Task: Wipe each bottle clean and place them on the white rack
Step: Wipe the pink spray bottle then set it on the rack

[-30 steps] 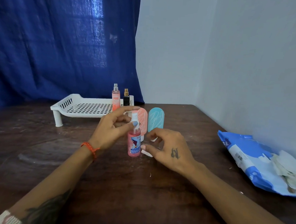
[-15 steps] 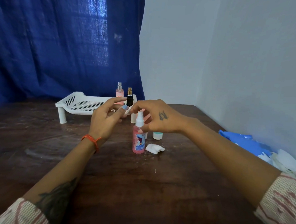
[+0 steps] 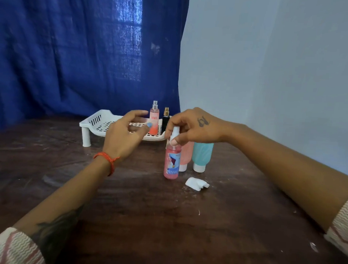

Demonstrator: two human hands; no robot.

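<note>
A pink spray bottle (image 3: 171, 163) stands upright on the wooden table (image 3: 164, 222). My right hand (image 3: 191, 126) pinches its white spray top from above. My left hand (image 3: 124, 135) hovers open just left of the bottle, touching nothing. Behind the bottle stand a pink tube (image 3: 186, 154) and a teal tube (image 3: 201, 156), both cap down. The white rack (image 3: 97, 121) sits at the back and carries a pink perfume bottle (image 3: 154, 116) and a small black bottle (image 3: 165, 117). A crumpled white wipe (image 3: 196, 183) lies on the table right of the spray bottle.
A blue curtain (image 3: 72, 56) hangs behind the rack and a pale wall (image 3: 272, 76) closes off the right side. Bare tabletop stretches in front of the bottles towards me.
My right hand left the wipe on the table and rose onto the spray bottle's top. My left hand let go of the bottle and drew back to the left.
</note>
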